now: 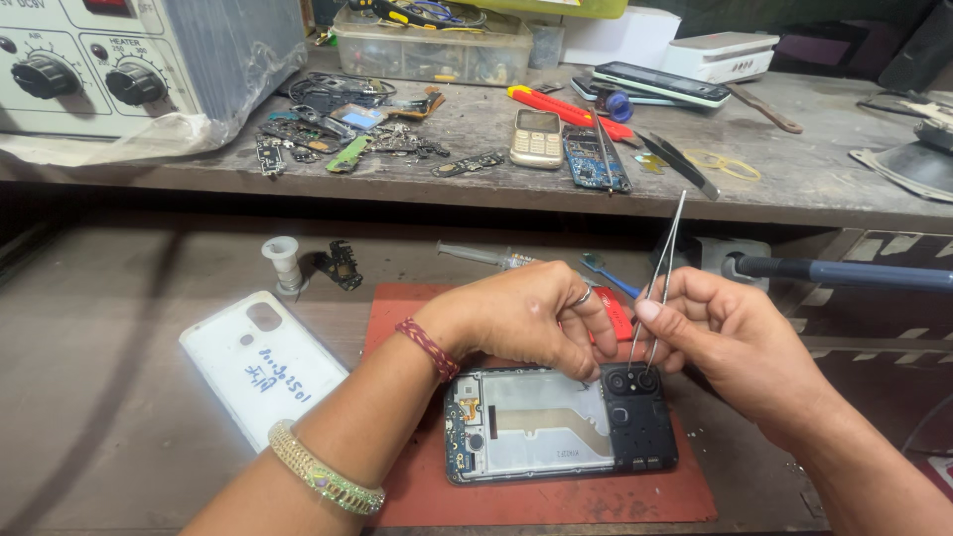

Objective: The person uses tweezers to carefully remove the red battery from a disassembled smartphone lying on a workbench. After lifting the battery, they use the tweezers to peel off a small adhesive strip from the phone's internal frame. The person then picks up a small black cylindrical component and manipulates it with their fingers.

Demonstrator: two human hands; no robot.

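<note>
The right hand (730, 337) pinches a pair of slim metal tweezers (660, 278) between thumb and fingers, their tips lowered onto the black camera cluster at the top corner of an opened phone (561, 422). The left hand (526, 318) is curled, its fingertips pressed down on the phone's upper edge just beside the tweezer tips; it holds nothing that can be made out, only steadies the frame. A braided thread band sits on the left wrist and a pale beaded bangle further up the forearm. The phone lies back-off with its inner frame and circuit board exposed, on a red mat (556, 501) at the bench's centre, directly below both hands. At 9 o'clock from the phone lies a white back cover (260, 362), touching the mat's left edge. At 11 o'clock stand a small white spool (284, 264) and a dark small part (340, 266). At 12 o'clock, beyond the hands, lies a clear syringe (486, 256). At 3 o'clock a dark blue tool handle (844, 273) reaches in from the right. On the raised shelf behind, at 12 o'clock, stand a gold keypad phone (537, 137), a bare blue circuit board (594, 159) and a red utility knife (566, 109); at 10 o'clock, a grey control unit with knobs (139, 60).
</note>
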